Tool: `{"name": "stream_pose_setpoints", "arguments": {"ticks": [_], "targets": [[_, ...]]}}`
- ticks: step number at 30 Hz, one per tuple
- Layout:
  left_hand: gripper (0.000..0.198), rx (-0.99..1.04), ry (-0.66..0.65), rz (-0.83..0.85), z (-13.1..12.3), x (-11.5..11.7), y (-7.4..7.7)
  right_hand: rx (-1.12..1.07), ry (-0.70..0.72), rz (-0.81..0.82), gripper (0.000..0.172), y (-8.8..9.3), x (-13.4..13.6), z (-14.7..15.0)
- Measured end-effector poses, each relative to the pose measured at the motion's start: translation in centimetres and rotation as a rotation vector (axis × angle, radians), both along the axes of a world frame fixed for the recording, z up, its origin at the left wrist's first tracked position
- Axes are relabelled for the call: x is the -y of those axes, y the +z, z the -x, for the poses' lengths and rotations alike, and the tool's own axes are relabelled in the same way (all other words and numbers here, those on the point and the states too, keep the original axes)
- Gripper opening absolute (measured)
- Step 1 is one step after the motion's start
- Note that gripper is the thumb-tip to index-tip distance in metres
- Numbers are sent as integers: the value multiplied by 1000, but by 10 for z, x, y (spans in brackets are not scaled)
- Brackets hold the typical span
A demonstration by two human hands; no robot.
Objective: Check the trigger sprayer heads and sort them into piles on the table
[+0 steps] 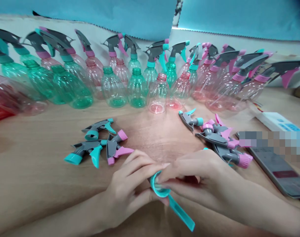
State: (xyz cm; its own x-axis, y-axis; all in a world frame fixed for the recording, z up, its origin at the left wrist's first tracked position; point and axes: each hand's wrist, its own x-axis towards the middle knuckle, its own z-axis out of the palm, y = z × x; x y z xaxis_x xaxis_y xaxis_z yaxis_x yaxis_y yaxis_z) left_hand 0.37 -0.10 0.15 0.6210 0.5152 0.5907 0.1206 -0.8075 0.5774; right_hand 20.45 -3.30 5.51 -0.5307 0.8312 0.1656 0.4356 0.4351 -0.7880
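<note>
My left hand is closed around a spray trigger head with a teal collar and a teal trigger that points down to the right. The collar's round opening faces me. My right hand is also closed, its fingertips pinched together and reaching into that opening. Something pale shows at those fingertips, too small to make out. Beyond my left hand lie loose trigger heads, one of them with a teal trigger and another with a pink one. More pink and teal trigger heads are piled beyond my right hand.
Several clear green and pink bottles stand across the back, some uncapped, like this green bottle and this pink bottle. Others carry spray heads, such as this pink-collared bottle. A phone and a white box lie at right.
</note>
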Motion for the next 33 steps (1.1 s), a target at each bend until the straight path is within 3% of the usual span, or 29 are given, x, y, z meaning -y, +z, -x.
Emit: {"name": "stream_pose_setpoints", "arguments": {"ticks": [7, 16, 22, 25, 30, 33], "targets": [[31, -40, 139, 38, -3, 1, -2, 282, -213, -288, 19, -4, 10, -1], [30, -26, 138, -16, -4, 3, 2, 294, -309, -252, 17, -8, 17, 4], [30, -12, 127, -45, -4, 3, -3, 273, -297, -268, 4, -9, 16, 3], [28, 4, 99, -49, -4, 3, -4, 278, -285, -315, 7, -10, 16, 4], [32, -26, 102, -41, -3, 3, -4, 312, -122, -429, 12, -3, 16, 2], [34, -38, 73, -49, -2, 4, -3, 380, -40, -371, 15, 1, 14, -5]]}}
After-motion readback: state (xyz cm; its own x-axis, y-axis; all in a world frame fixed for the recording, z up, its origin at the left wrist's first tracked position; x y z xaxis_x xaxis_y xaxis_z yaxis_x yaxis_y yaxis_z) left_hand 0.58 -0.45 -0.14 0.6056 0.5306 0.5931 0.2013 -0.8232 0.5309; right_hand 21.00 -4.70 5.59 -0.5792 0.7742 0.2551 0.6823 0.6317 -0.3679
